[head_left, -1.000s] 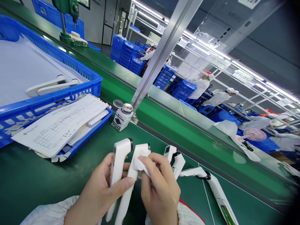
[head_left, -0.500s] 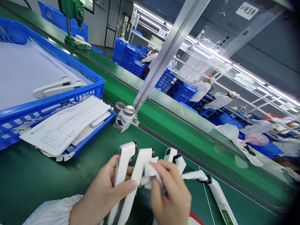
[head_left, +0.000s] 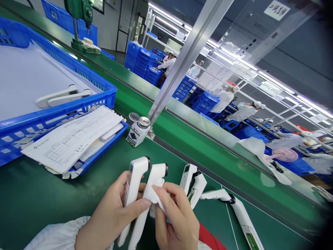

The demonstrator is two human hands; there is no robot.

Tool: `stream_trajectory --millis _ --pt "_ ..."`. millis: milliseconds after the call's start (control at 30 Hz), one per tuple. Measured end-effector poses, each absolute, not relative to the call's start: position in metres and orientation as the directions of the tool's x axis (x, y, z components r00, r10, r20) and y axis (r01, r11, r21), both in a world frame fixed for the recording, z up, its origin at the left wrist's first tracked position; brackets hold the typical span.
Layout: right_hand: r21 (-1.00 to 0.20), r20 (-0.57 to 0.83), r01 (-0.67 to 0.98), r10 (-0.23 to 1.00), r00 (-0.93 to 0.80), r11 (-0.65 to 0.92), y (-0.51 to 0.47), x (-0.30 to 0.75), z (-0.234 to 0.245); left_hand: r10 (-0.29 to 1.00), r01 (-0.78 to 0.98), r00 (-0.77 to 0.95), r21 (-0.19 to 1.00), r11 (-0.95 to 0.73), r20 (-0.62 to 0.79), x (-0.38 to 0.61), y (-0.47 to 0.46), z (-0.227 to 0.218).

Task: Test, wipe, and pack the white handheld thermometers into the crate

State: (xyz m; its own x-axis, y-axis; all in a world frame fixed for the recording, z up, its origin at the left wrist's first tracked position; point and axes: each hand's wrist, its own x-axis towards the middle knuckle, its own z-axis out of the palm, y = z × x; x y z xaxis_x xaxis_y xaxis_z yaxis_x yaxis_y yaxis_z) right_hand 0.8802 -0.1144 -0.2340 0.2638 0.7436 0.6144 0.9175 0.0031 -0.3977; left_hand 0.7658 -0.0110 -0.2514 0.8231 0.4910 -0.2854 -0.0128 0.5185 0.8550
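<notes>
Bench top (head_left: 39, 201), green, runs the full width. Blue crate (head_left: 78, 104) sits far left with two white units (head_left: 62, 97) lying inside on a pale sheet. A shallower tray under it holds printed forms (head_left: 73, 139).

Person's left hand (head_left: 111, 215) is closed round two white handheld devices (head_left: 134, 177), side by side. It grips them low on the handles, just above the bench, with the dark-tipped heads pointing up and away. The right hand (head_left: 177, 218) pinches a small white wipe (head_left: 153, 194) between thumb and fingers, pressed against the handle of the right-hand device.

More devices of the same kind (head_left: 194, 182) lie on the bench just right of the hands. A small metal-topped bottle (head_left: 137, 132) stands beyond them, with a round lid beside it.

Handling, as judged: the shells are hard, smooth plastic, so light, stiff and probably slick if the wipe is damp. The dark tip looks like the delicate part. Mid-handle seems the best hold, clear of the tip and display. The wipe is soft and limp, so a pinch is enough.
</notes>
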Motion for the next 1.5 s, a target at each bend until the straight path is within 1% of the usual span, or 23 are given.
stream_trajectory --millis 167,200,300,367,500,567,667,733,800,867,900,967,1033,1067,1100,1200,1267,1333,1367,1400,1433,1467,1500 --pt "-0.345 0.685 0.937 0.668 0.293 -0.057 -0.115 0.882 -0.234 0.499 -0.019 0.816 0.85 0.527 -0.291 0.764 -0.013 -0.251" --pt "-0.358 0.681 0.933 0.669 0.297 -0.049 -0.116 0.882 -0.235 0.507 -0.018 0.811 0.854 0.521 -0.292 0.763 -0.013 -0.251" --pt "-0.423 0.611 0.906 0.732 0.302 -0.021 -0.122 0.883 -0.237 0.52 -0.031 0.806 0.857 0.514 -0.283 0.763 -0.013 -0.251" --pt "-0.43 0.603 0.901 0.727 0.328 -0.05 -0.129 0.888 -0.237 0.501 -0.033 0.812 0.833 0.553 -0.3 0.764 -0.013 -0.248" --pt "-0.421 0.694 0.891 0.572 0.438 -0.172 -0.139 0.903 -0.23 0.462 0.015 0.796 0.775 0.632 -0.392 0.766 -0.015 -0.24" --pt "-0.423 0.708 0.888 0.546 0.449 -0.182 -0.136 0.905 -0.224 0.447 0.025 0.797 0.761 0.649 -0.407 0.767 -0.016 -0.239" --pt "-0.377 0.708 0.917 0.597 0.377 -0.132 -0.122 0.898 -0.219 0.415 0.025 0.819 0.748 0.664 -0.396 0.768 -0.016 -0.242" --pt "-0.328 0.675 0.936 0.662 0.326 -0.126 -0.114 0.892 -0.221 0.394 0.013 0.836 0.731 0.682 -0.382 0.767 -0.015 -0.244" --pt "-0.31 0.581 0.942 0.76 0.292 -0.126 -0.112 0.888 -0.222 0.388 -0.009 0.848 0.722 0.692 -0.361 0.766 -0.013 -0.244" --pt "-0.342 0.465 0.937 0.855 0.232 -0.068 -0.115 0.89 -0.219 0.389 -0.032 0.858 0.721 0.693 -0.336 0.765 -0.011 -0.244" --pt "-0.359 0.435 0.933 0.879 0.195 -0.03 -0.117 0.893 -0.216 0.378 -0.037 0.866 0.712 0.701 -0.328 0.764 -0.01 -0.244" --pt "-0.349 0.459 0.937 0.875 0.154 0.018 -0.122 0.898 -0.204 0.323 -0.022 0.888 0.672 0.74 -0.328 0.764 -0.009 -0.243" --pt "-0.296 0.498 0.955 0.858 0.123 0.035 -0.122 0.901 -0.191 0.258 0.005 0.908 0.627 0.779 -0.329 0.765 -0.009 -0.243" --pt "-0.273 0.484 0.96 0.871 0.088 0.055 -0.121 0.9 -0.186 0.248 0.008 0.913 0.621 0.783 -0.324 0.765 -0.009 -0.243" --pt "-0.263 0.437 0.961 0.899 0.034 0.091 -0.117 0.898 -0.182 0.256 -0.002 0.916 0.633 0.774 -0.31 0.765 -0.01 -0.243" --pt "-0.243 0.23 0.949 0.962 -0.145 0.201 -0.103 0.895 -0.175 0.326 -0.055 0.909 0.699 0.713 -0.261 0.765 -0.011 -0.242" --pt "-0.146 0.183 0.964 0.964 -0.196 0.223 -0.094 0.9 -0.171 0.304 -0.041 0.913 0.682 0.731 -0.271 0.764 -0.01 -0.243" --pt "0.004 0.255 0.983 0.951 -0.177 0.182 -0.09 0.911 -0.166 0.244 0.004 0.921 0.633 0.774 -0.304 0.763 -0.009 -0.245" --pt "0.065 0.329 0.989 0.933 -0.146 0.132 -0.089 0.915 -0.163 0.218 0.025 0.924 0.619 0.785 -0.314 0.763 -0.009 -0.246" --pt "0.091 0.414 0.993 0.904 -0.105 0.073 -0.09 0.919 -0.16 0.205 0.039 0.926 0.618 0.785 -0.318 0.762 -0.009 -0.248" --pt "0.079 0.487 0.996 0.871 -0.068 0.034 -0.091 0.92 -0.159 0.201 0.045 0.927 0.625 0.779 -0.317 0.762 -0.009 -0.249" --pt "0.038 0.525 0.999 0.85 -0.047 0.031 -0.092 0.919 -0.158 0.205 0.042 0.928 0.634 0.772 -0.311 0.762 -0.009 -0.25" --pt "-0.017 0.524 0.998 0.851 -0.045 0.063 -0.094 0.917 -0.16 0.221 0.029 0.928 0.651 0.759 -0.299 0.763 -0.009 -0.252"
